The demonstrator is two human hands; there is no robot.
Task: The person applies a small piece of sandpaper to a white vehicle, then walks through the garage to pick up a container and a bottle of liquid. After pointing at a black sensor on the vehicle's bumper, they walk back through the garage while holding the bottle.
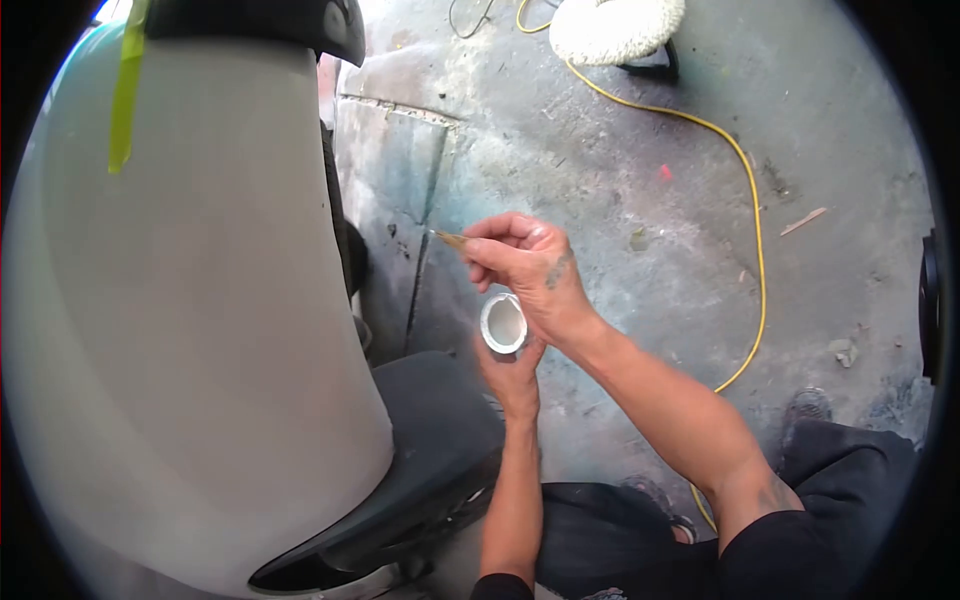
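From my head view, the right hand (pixel 525 258) pinches a thin pointed tool (pixel 450 239), brush or stick I can't tell, its tip outside the white-rimmed cup (pixel 486 325). The left hand (pixel 512 376) is wrapped round that cup, mouth up. The pale body panel (pixel 200 300) stands leftward, apart from the tool. I'd judge this a tool-and-cup handling step; the next move calls for a level cup and steady pinch.
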